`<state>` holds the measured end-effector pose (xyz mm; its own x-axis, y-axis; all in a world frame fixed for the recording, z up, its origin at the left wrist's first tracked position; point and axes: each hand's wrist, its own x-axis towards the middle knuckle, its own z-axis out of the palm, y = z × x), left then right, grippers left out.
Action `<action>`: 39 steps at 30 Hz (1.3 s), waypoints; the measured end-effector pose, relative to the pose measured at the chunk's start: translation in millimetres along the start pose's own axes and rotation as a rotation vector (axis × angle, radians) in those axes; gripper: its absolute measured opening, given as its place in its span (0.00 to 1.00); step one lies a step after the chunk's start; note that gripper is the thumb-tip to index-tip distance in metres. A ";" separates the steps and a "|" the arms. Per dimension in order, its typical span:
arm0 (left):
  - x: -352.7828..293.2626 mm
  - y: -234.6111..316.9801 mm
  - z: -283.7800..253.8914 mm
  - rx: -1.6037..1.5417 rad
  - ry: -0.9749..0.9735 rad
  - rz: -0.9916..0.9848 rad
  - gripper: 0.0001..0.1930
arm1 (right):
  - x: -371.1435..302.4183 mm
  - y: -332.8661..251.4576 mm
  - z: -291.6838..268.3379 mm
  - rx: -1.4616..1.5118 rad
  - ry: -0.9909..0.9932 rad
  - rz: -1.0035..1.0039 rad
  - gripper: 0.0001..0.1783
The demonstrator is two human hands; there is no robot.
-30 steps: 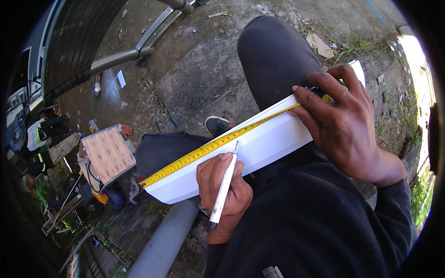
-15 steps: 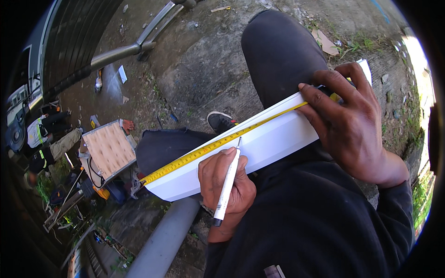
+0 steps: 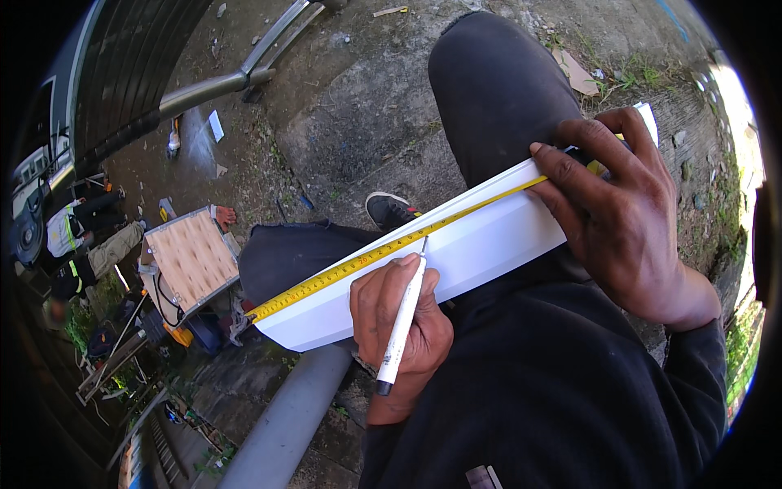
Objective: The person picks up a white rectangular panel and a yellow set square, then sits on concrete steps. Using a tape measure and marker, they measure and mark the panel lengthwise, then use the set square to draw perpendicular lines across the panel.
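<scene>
A long white folded panel (image 3: 481, 253) lies slantwise across my lap, over my dark trousers. Along it stretches a yellow tape measure (image 3: 326, 281), its end at the panel's lower-left corner. My left hand (image 3: 403, 314) grips a white marker (image 3: 401, 334), tip upward and dark end down. The marker's tip sits right by the tape's lower edge, over the panel; whether it touches is hard to tell. At the panel's upper-right end, my right hand (image 3: 619, 212) holds the tape measure and panel together. Its fingers mostly hide the tape's case.
A grey pipe (image 3: 289, 424) runs below the panel's left end. Beyond my knee stand a wooden box (image 3: 191, 261) and people (image 3: 77, 232) at work. A metal-framed gate (image 3: 138, 65) is at upper left; a power tool (image 3: 173, 140) lies on the rough ground.
The view has shifted very slightly. Marker, tape measure and panel keep nearly the same positions, with the marker's tip still beside the tape. Both hands keep their hold.
</scene>
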<state>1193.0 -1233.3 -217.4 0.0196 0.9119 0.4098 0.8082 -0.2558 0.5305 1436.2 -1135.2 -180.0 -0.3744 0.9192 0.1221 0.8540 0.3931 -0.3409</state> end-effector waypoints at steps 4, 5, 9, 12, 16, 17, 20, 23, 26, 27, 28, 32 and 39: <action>-0.4 0.3 -0.5 -0.010 -0.005 -0.006 0.16 | 0.4 -0.1 -0.6 -0.005 -0.003 -0.002 0.17; -0.4 0.3 -0.8 -0.011 -0.007 -0.007 0.16 | 0.5 0.0 -0.6 0.005 -0.003 0.000 0.17; -0.3 0.6 -0.8 -0.013 -0.007 -0.011 0.16 | 0.7 0.1 0.1 0.006 0.001 0.000 0.17; -0.2 0.6 0.5 -0.001 0.000 -0.008 0.16 | 0.8 -0.1 0.5 0.008 0.012 -0.001 0.17; -0.1 -0.1 1.6 -0.009 0.014 -0.016 0.15 | 0.9 0.1 0.1 0.001 0.010 -0.002 0.17; 0.0 -0.5 2.1 -0.012 0.019 -0.008 0.15 | 1.0 0.2 -0.1 0.011 0.007 -0.001 0.17; 0.3 -0.9 2.9 -0.023 0.034 -0.005 0.14 | 1.4 0.7 -0.7 0.013 0.004 -0.003 0.17; 0.4 -0.3 3.2 -0.030 0.037 -0.017 0.14 | 1.7 0.8 -0.5 0.010 0.007 -0.006 0.17; 1.2 -0.2 3.9 -0.033 0.040 -0.020 0.14 | 1.7 0.9 0.0 0.010 0.010 -0.007 0.17; 1.5 -0.2 3.9 -0.036 0.040 -0.023 0.14 | 1.7 1.0 0.2 0.010 0.012 -0.008 0.17; 1.7 -0.2 4.0 -0.039 0.041 -0.026 0.13 | 1.6 1.2 0.4 -0.003 0.014 -0.012 0.17; 2.3 0.0 4.7 -0.050 0.058 -0.037 0.13 | 1.8 1.7 0.9 0.013 0.011 -0.005 0.16; -2.8 -1.8 3.3 -0.063 0.073 -0.046 0.12 | 3.0 1.1 -0.2 0.006 0.017 -0.007 0.17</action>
<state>1193.4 -1234.3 -221.9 -0.0616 0.8978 0.4361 0.7685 -0.2361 0.5947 1436.1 -1132.1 -179.8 -0.3738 0.9168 0.1406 0.8491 0.3992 -0.3459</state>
